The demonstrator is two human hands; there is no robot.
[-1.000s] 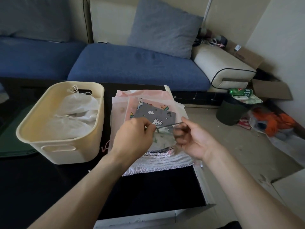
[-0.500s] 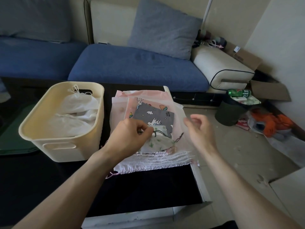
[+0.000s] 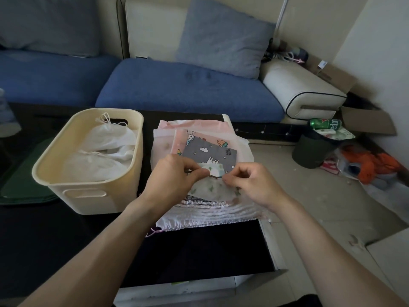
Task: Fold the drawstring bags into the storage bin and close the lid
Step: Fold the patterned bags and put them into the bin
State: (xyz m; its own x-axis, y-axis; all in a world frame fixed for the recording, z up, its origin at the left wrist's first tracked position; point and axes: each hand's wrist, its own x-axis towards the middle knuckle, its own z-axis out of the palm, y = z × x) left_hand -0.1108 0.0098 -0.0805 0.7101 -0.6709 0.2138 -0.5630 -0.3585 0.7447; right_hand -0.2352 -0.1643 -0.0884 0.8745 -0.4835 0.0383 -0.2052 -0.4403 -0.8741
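Two hands are working the top bag of the pile: left hand (image 3: 174,178) and right hand (image 3: 254,185) are each pinching the dark drawstring (image 3: 218,177) of the small white leaf-print bag (image 3: 212,188), fingers curled narrow w/ thumb & forefinger tips closed on the cord. That bag is lying on top of the stack of bags (image 3: 199,140) (grey unicorn print, pink, white ruffled) on the dark worktop (image 3: 199,251), just right of the cream storage bin (image 3: 88,191). Bin is already holding a few white bags (image 3: 104,149); no lid is showing in view.

Risks, as I'm judging it: pulling the cord w/o pinning the fabric could be dragging the whole bag & skewing the stack under it, which is sitting near the worktop's right edge, so pieces could be sliding off to the floor. Loose cord left hanging could be snagging on the bin rim later.
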